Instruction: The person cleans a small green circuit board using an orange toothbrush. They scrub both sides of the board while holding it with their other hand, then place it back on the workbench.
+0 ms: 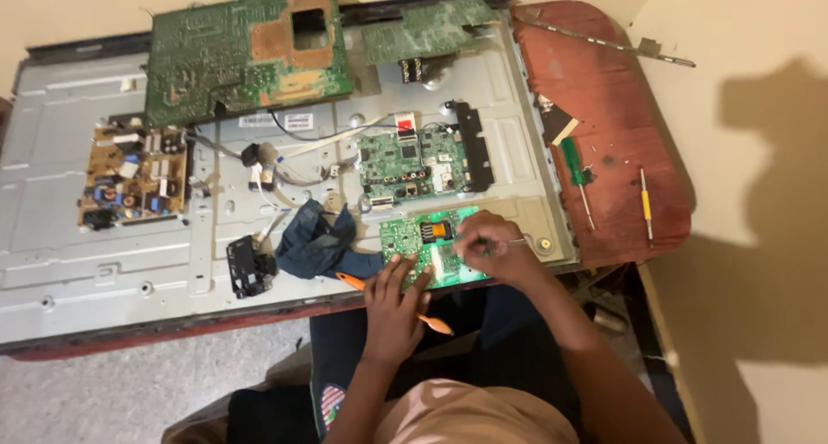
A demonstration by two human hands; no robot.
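Up at eleven o'clock a large green circuit board [246, 52] lies tilted on the grey metal back panel [78, 263]. A second green board [427, 28] sits at twelve. At nine o'clock there's a tan power board [134, 177] studded with components. Dead centre, a small green main board [412, 159] beside a black bracket [473, 146]. A dark blue cloth [319, 241] is crumpled just below centre. At three o'clock, on the reddish worktop [621, 90], a green-handled screwdriver [576, 172] and a yellow-handled tool [645, 204] lie apart.
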